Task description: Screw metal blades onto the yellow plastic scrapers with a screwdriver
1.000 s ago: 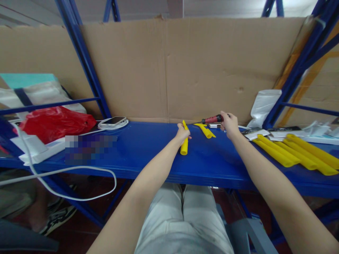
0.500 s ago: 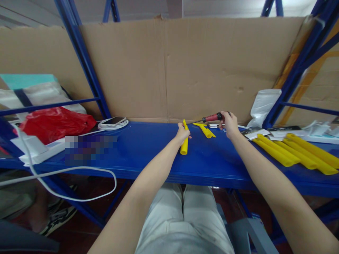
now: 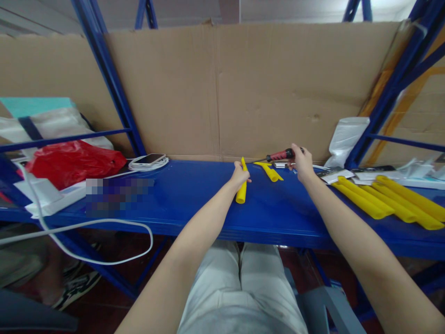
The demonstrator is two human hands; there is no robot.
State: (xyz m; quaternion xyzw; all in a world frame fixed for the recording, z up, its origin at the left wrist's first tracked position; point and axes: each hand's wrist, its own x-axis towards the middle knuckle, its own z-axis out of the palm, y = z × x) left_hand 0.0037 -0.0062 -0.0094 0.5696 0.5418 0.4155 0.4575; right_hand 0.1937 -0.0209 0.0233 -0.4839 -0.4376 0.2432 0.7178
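Observation:
My left hand point(image 3: 239, 175) is closed around a yellow plastic tube point(image 3: 241, 195), which it holds at the blue shelf top. In my right hand point(image 3: 301, 162) is a screwdriver point(image 3: 279, 155) with a red and black handle, gripped near the handle's end. Its thin shaft points left, and the tip reaches the yellow tube beside my left fingers; whether it enters the tube I cannot tell. Behind, between the hands, a cut yellow piece point(image 3: 271, 173) lies on the shelf. A small metallic object point(image 3: 281, 165) sits just left of my right fingers, partly hidden.
Several yellow tubes point(image 3: 389, 202) lie at the right beside flat packets point(image 3: 330, 174). A phone point(image 3: 150, 159) rests on a coiled white cable at the left, near a red plastic bag point(image 3: 74, 162) and a power strip point(image 3: 66, 199). Cardboard point(image 3: 264, 88) stands along the back.
My right hand and the screwdriver have shifted very slightly. The left hand still holds the yellow tube in nearly the same place.

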